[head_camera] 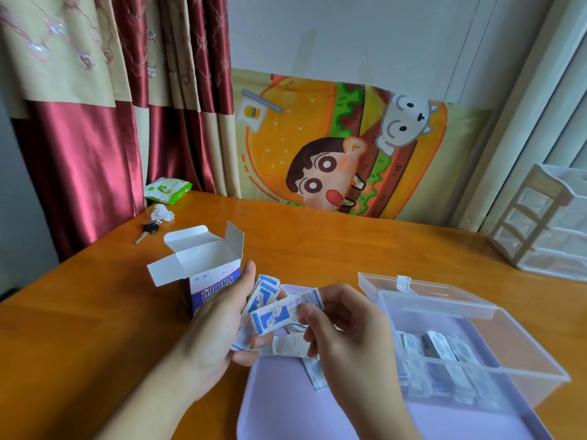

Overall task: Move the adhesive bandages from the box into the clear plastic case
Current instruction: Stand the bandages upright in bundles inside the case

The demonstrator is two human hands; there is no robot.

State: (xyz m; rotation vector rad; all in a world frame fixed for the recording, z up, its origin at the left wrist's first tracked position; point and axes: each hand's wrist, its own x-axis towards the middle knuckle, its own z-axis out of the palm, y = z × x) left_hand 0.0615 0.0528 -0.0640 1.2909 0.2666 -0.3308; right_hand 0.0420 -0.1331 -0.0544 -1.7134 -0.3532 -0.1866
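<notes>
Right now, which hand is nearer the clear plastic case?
Right. The right hand is just left of the clear plastic case; the left hand is farther left, by the box.

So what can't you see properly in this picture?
- Head view: whether the open white and purple cardboard box has bandages left; its front wall and the left hand hide the inside.
- How many blue-and-white wrapped bandages the hands hold; they overlap, and the right hand covers some.
- The count inside the clear plastic case; blurred.
- The lilac tray: cut off by the bottom edge.

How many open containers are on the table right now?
2: the bandage box, flaps up, behind the left hand; the clear plastic case, lid back, on the right.
</notes>
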